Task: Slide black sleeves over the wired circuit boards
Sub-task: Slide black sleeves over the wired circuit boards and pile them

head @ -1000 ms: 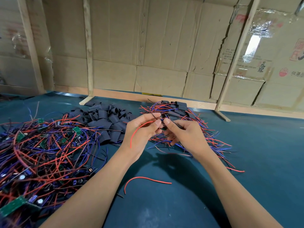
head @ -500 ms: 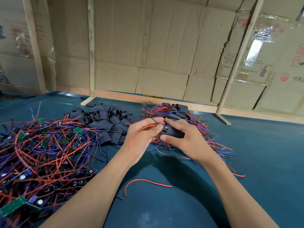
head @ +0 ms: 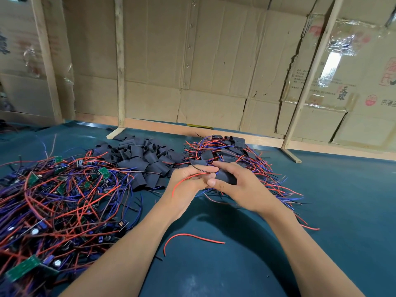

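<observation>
Holding a black sleeve (head: 225,177) in your right hand (head: 237,187), you have your fingers and thumb curled round it. Your left hand (head: 188,181) is right next to it, touching your right hand. Its fingers pinch thin wires: a red wire (head: 182,183) that curves down past your palm, and a dark wire (head: 198,167) that pokes up over your fingers. The wires run toward the open end of the sleeve. You cannot see the board itself; your fingers and the sleeve hide that spot.

Both hands are up above the green table (head: 332,200), near the middle.

Behind your hands lies a heap of done boards (head: 227,150), with black sleeves on them and red and blue wires sticking out all round. To the left of that heap is a pile of loose sleeves (head: 141,159). They are empty and lie every which way.

Far on your left is a big tangle (head: 55,200) of red, blue and purple wires. Small green boards show in it, and some little round parts too.

One loose red wire (head: 190,237) lies on the table between your arms, close to you.

At the back stands a cardboard wall (head: 203,67) with wooden posts (head: 120,61) in front of it.
</observation>
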`<state>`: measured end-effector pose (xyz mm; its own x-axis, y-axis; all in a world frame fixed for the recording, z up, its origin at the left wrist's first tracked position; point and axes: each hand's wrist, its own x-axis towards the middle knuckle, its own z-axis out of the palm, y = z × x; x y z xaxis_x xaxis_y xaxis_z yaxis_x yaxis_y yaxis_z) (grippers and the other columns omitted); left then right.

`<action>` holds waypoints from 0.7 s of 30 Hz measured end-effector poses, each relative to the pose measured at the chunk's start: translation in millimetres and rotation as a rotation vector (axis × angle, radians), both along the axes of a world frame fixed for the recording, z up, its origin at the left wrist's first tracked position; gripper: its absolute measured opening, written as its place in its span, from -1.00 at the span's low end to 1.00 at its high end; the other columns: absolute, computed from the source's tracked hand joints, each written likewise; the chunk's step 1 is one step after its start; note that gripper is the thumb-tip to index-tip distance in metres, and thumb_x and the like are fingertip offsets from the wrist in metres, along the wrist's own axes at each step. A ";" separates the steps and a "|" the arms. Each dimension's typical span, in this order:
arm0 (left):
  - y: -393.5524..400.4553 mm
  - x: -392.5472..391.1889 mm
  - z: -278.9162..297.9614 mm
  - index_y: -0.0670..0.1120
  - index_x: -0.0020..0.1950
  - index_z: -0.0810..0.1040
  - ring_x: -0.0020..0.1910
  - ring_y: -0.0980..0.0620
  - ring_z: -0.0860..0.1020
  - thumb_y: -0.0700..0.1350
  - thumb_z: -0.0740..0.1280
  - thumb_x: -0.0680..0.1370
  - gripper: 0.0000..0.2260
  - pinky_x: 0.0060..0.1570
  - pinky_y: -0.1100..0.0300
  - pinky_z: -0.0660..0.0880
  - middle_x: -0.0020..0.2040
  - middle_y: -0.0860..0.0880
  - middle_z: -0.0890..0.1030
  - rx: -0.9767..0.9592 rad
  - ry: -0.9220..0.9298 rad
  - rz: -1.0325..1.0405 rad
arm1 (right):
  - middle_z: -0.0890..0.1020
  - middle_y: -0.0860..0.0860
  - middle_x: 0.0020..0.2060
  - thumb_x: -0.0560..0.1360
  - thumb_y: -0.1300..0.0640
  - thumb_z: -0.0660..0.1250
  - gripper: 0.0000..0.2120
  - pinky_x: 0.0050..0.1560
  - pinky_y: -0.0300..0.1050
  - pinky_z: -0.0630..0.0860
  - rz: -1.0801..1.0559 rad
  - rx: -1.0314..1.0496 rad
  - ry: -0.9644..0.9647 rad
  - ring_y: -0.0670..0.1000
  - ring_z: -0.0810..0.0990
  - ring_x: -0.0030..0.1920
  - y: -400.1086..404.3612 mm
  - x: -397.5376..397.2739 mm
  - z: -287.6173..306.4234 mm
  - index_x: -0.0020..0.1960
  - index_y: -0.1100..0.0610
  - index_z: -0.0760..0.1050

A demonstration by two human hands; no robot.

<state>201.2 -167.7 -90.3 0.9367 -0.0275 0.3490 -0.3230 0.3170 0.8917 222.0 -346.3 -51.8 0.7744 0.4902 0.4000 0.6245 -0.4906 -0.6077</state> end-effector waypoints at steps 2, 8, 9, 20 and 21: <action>-0.5 -0.2 -0.3 -0.02 -0.04 0.75 -0.07 0.07 0.62 -0.37 0.40 0.50 -0.73 -0.03 0.21 0.54 -0.11 -0.02 0.70 0.034 0.013 -0.003 | 0.59 -0.26 0.14 0.52 -0.09 0.44 -0.66 0.19 -0.45 0.36 0.029 -0.052 -0.021 -0.32 0.52 0.19 0.1 0.9 -1.3 0.24 -0.32 0.46; -0.5 -3.6 3.5 0.04 0.13 0.70 -0.13 0.07 0.56 -0.16 0.45 0.54 -0.80 -0.18 0.19 0.42 -0.02 -0.02 0.70 0.135 0.013 0.028 | 0.68 -0.06 0.02 0.43 -0.27 0.38 -0.46 0.08 -0.15 0.50 -0.047 -0.219 -0.085 -0.04 0.61 0.02 -2.8 2.8 -1.9 0.25 0.08 0.57; -0.6 -4.0 3.9 0.07 0.14 0.70 -0.13 0.07 0.57 -0.13 0.47 0.51 -0.78 -0.18 0.19 0.41 -0.02 -0.04 0.71 0.136 0.015 0.034 | 0.68 -0.07 -0.03 0.44 -0.26 0.40 -0.50 0.05 -0.09 0.51 -0.062 -0.237 -0.099 -0.02 0.61 -0.02 -4.0 3.0 -1.0 0.21 0.07 0.58; -6.2 4.1 -0.9 -0.18 -0.04 0.70 -0.31 0.14 0.53 -0.28 0.45 0.51 -0.93 -0.34 0.32 0.38 -0.27 0.01 0.65 0.152 0.025 0.071 | 0.69 -0.05 -0.02 0.49 -0.17 0.40 -0.73 -0.10 -0.03 0.46 -0.294 -0.367 -0.207 0.13 0.62 0.05 0.4 8.0 -10.4 0.12 -0.09 0.52; -5.7 4.5 -0.7 -0.14 -0.06 0.71 -0.29 0.09 0.52 -0.25 0.45 0.51 -0.94 -0.34 0.28 0.36 -0.25 -0.03 0.65 0.166 0.035 0.074 | 0.68 -0.05 -0.02 0.48 -0.15 0.41 -0.74 -0.10 -0.03 0.47 -0.317 -0.355 -0.215 0.13 0.62 0.05 -1.0 8.9 -9.7 0.11 -0.08 0.52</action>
